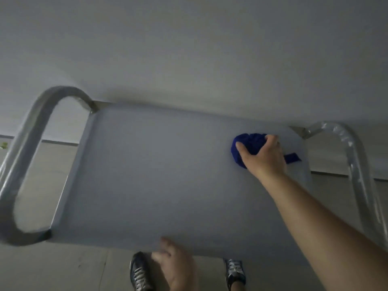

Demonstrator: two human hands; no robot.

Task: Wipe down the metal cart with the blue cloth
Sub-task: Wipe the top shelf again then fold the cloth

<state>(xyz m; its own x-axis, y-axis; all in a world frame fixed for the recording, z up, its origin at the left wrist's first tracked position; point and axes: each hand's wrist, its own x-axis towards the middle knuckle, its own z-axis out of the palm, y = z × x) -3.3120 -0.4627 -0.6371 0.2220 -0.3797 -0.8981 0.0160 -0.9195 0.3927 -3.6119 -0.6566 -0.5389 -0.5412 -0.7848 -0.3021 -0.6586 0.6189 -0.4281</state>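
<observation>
The metal cart's flat grey top (168,175) fills the middle of the view. A bunched blue cloth (249,143) lies on its far right part, near the right corner. My right hand (264,156) grips the cloth from above, fingers curled round it, and one corner of cloth sticks out to the right. My left hand (174,263) sits at the near edge of the top, blurred, with its thumb on the surface and its fingers under the edge.
A curved metal handle (27,164) loops off the cart's left end. A second handle (354,162) wrapped in clear film curves off the right end. A pale wall (189,49) stands just behind the cart. My shoes (139,271) stand on the tiled floor below.
</observation>
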